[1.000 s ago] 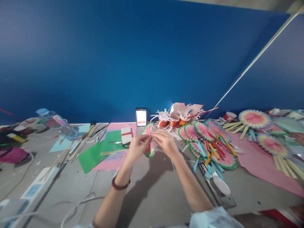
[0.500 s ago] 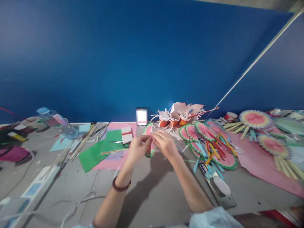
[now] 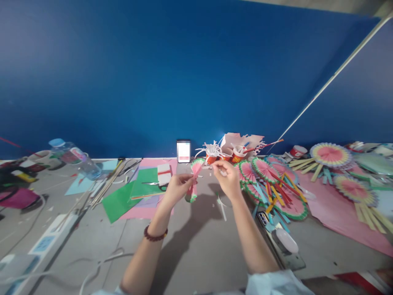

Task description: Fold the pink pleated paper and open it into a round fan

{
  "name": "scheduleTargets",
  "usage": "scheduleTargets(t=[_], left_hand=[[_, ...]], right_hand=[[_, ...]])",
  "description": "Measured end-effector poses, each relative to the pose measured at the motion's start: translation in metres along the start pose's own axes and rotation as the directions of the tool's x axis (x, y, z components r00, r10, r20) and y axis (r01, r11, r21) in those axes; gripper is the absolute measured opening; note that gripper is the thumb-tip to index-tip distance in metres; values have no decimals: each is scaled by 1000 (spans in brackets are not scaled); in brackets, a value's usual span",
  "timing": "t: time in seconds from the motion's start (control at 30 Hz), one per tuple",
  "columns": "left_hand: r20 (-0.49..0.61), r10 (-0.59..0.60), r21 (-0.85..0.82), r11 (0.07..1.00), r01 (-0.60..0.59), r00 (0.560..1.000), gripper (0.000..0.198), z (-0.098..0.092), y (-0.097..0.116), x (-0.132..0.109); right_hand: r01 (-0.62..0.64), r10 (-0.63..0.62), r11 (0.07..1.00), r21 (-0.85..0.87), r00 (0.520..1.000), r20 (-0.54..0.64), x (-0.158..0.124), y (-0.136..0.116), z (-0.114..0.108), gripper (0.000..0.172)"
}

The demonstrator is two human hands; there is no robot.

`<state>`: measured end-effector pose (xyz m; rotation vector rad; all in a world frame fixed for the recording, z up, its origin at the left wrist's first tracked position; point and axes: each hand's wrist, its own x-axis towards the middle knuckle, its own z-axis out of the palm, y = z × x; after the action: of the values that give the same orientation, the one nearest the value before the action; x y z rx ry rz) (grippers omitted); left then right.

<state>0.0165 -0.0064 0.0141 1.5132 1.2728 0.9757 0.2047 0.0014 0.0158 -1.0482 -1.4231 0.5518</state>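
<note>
While my left hand (image 3: 177, 189) pinches the folded pink paper fan (image 3: 193, 180) at its middle, holding it up just above the grey worktop (image 3: 190, 250), my right hand (image 3: 226, 177) is raised beside it with thumb and forefinger closed on something small and pale; I cannot tell what it is, perhaps a sliver of backing or tape. The fan stands roughly upright, its green-edged pleats spread at top and bottom, apart from my right fingers. As I judge it, the risk lies in the one-handed hold: if my pinch slackens, the pleats could spring open or the fan could slip onto the worktop. A loose white strip (image 3: 221, 205) lies right under my hands and could stick to the paper. The pile of finished fans (image 3: 270, 184) sits close to my right elbow's path, and the scissors (image 3: 153, 185) on the green paper (image 3: 123, 200) are near my left wrist; a careless sweep could knock either.
</note>
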Motion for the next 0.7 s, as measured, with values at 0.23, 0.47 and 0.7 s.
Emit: scheduleTargets(t=[0.23,0.47,0.7], left_hand=[[-8,-40,-133,990,38,999,25,-2,-3,5],[123,-136,-384,907,173,983,34,-2,-6,8],[374,-184,-616,683,392,909,23,4,-18,12]], right_hand=[[-159,63,970,-185,897,-438,17,35,-36,17],[-160,148,789,-593,986,-70,13,60,-30,18],[-141,211,877,-460,972,106,13,59,-24,27]])
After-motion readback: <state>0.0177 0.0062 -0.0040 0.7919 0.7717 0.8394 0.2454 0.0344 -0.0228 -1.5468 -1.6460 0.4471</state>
